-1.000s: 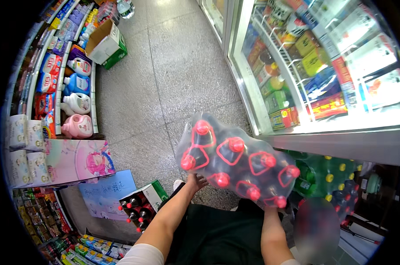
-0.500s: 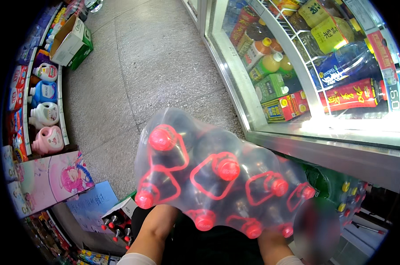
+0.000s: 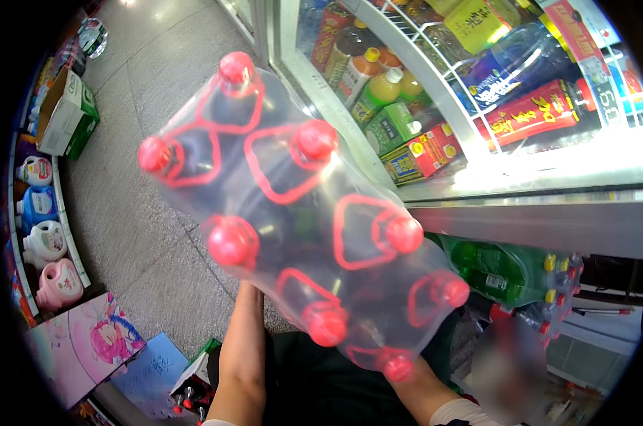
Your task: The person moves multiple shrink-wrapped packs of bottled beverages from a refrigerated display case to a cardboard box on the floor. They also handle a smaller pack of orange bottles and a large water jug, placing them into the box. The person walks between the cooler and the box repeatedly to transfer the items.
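Far left: blue jug (image 3: 39,206), white jug (image 3: 48,240) and pink jug (image 3: 60,285) sitting in a row on a curved shelf. Open white-and-green carton (image 3: 80,117) standing just beyond them, clear bottle (image 3: 93,39) resting on the floor farther up. Pink printed board (image 3: 80,348) leaning below the shelf, blue sheet (image 3: 151,376) lying just beside it. Small box of dark, red-capped bottles (image 3: 186,397) partly showing near the person's legs.

Left forearm (image 3: 242,348) reaching up from the lower edge; left hand hiding behind the pack's lower-left side, can't tell how its fingers are gripping.

Center: clear-wrapped pack of dark bottles (image 3: 304,220), eight red caps and red carry loops showing, tilting diagonally in front of the body, covering part of the gray floor (image 3: 165,99) and the cooler's edge. Both arms meeting it, apparently supporting it between them.

Right forearm (image 3: 419,389) running under the pack's lower-right end; right hand hiding there too, grip can't be told.

Right: lit cooler (image 3: 527,216) showing a green carton (image 3: 391,129), a blue-labelled bottle (image 3: 513,67) and a red-labelled bottle (image 3: 535,113) lying behind white wire. Wrapped green bottles (image 3: 488,273) lying below the cooler, blurred patch (image 3: 510,373) covering things nearer the right arm.
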Available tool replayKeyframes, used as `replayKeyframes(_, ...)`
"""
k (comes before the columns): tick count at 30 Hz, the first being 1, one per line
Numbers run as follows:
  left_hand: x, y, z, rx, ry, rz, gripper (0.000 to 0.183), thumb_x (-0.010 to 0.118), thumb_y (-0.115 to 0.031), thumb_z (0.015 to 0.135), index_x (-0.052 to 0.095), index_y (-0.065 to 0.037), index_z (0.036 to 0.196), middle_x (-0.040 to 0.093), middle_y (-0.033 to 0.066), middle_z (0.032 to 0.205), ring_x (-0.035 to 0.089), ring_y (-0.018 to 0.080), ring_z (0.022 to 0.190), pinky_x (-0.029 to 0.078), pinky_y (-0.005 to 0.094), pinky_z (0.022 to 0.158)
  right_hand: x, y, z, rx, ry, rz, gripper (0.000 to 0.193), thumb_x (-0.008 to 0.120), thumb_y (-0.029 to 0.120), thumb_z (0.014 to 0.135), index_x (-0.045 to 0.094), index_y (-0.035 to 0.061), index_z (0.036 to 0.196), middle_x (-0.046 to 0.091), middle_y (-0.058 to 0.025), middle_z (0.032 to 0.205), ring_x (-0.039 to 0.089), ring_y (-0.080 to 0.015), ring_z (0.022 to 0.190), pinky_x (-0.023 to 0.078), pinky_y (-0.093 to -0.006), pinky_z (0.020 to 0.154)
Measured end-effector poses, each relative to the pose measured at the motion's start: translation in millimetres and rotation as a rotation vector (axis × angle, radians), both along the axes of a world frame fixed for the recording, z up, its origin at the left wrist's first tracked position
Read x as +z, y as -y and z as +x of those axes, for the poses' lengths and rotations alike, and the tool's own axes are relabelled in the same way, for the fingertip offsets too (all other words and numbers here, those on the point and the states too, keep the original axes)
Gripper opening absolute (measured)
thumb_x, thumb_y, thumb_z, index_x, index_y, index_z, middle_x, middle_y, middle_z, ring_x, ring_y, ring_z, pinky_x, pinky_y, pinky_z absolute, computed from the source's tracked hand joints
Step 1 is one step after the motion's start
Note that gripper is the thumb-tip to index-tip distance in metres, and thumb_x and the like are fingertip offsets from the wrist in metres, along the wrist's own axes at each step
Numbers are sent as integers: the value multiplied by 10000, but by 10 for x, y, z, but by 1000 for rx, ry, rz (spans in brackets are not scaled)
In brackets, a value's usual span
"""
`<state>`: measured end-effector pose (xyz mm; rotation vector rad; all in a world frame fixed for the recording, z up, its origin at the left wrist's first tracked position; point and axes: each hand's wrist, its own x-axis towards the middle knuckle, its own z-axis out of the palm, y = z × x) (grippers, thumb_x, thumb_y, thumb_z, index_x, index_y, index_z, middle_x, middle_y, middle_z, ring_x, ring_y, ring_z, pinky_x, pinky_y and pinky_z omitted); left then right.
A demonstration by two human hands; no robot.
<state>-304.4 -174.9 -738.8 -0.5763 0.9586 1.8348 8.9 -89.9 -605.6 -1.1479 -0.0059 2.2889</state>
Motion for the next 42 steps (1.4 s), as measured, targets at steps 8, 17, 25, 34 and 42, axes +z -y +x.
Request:
replayKeyframes(8, -5, 119, -141, -28, -68, 23, 546, 440, -480, 929, 461, -49, 1263, 509, 141, 1221, 519, 291, 1081, 451, 486, 881, -171, -35, -716, 6, -133, 49, 490, 479, 459, 905, 477, 167, 1297, 499, -54, 1309, 460, -252, 1199, 351, -485, 1035)
replayKeyframes(17, 238, 922, 1013, 3, 279, -225, 341, 469, -385, 930, 567, -84, 1058, 563, 68, 938, 548, 211, 855, 487, 415, 730, 412, -492, -467, 157, 65, 90, 486, 482, 444, 912, 469, 158, 1305, 500, -55, 1309, 464, -248, 1193, 353, -477, 1038)
replayKeyframes(25, 2877, 490, 2174, -674, 210, -339, 578, 471, -439, 929, 404, -99, 1392, 362, 131, 1461, 348, 356, 1319, 299, 493, 1057, 1949, -775, 564, 805, 988, 696, 555, 667, 310, 845, 479, 91, 1319, 502, -128, 1324, 539, -291, 1156, 444, -383, 950)
replayKeyframes(34, 4675, -797, 2492, -875, -47, -21, 749, 315, -667, 903, 379, -135, 1427, 280, 146, 1512, 118, 340, 1426, 19, 544, 1122, 4181, -1787, 1617, 804, 1413, 1364, 462, 659, 207, 796, 553, 72, 1226, 521, -162, 1290, 515, -323, 1172, 439, -377, 956)
replayKeyframes(42, 4667, -2037, 3189, -865, 13, -74, 880, 320, -730, 861, 139, -158, 1504, 96, 205, 1547, 0, 415, 1420, 13, 538, 1127, 4082, -3487, 2251, 652, 1432, 1317, 449, 615, 250, 851, 542, 73, 1257, 509, -181, 1321, 492, -330, 1214, 407, -378, 1001)
